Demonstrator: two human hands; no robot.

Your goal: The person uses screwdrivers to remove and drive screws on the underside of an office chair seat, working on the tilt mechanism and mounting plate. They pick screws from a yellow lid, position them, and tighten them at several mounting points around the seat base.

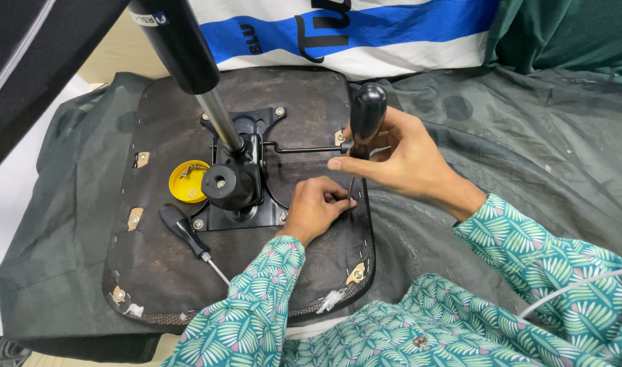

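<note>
An upturned black chair seat (pixel 168 261) lies on a dark cloth. A black metal mechanism plate (pixel 246 170) with a gas cylinder (pixel 188 47) is bolted to its middle. My right hand (pixel 399 153) grips the black handle of a screwdriver (pixel 366 112), held upright with its tip down near the seat's right edge. My left hand (pixel 317 207) pinches something small at the screwdriver's tip; what it is stays hidden by the fingers.
A yellow cap (pixel 187 182) holding a few screws sits left of the mechanism. A second black-handled screwdriver (pixel 188 238) lies on the seat. A lever (pixel 304 148) sticks out rightwards from the plate. White and blue fabric (pixel 365 34) lies beyond the seat.
</note>
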